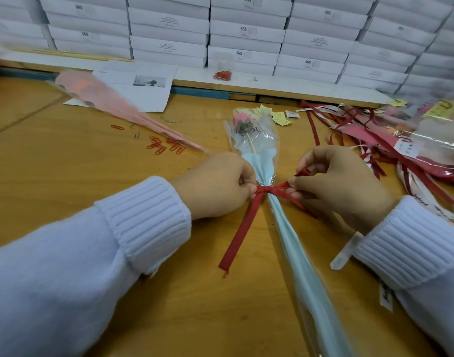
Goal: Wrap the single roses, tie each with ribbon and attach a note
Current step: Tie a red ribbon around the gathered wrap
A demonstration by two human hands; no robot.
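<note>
- White flat boxes (246, 29) are stacked like a wall along the far edge of the table (66, 176). Several carry "SGS" in dark print, and the smaller label lines are too fine to read.
- On a printed sheet (143, 86) at the far left, near the boxes, there is a grey photo. Its text is illegible.
- At the middle of the table lies the wrapped rose (254, 140), bloom toward the boxes and stem end toward the near edge. It sits in pale blue paper under a clear sleeve. The sleeve's lettering is only partly legible, ending in "OU".
- A red ribbon (246, 222) is knotted around the wrap's narrow waist, with one tail trailing toward the near edge.
- The left grip (215, 186) is curled tight, with fingertips pinching the ribbon just left of the knot.
- The right grip (341, 184) is curled too, pinching a ribbon loop just right of the knot.
- Small yellow notes (277, 115) lie beyond the bloom.
- Red paper clips (164, 146) are scattered left of centre, beside a pink wrapped rose (104, 99).
- Loose ribbons (349, 119) tangle along the right edge.
</note>
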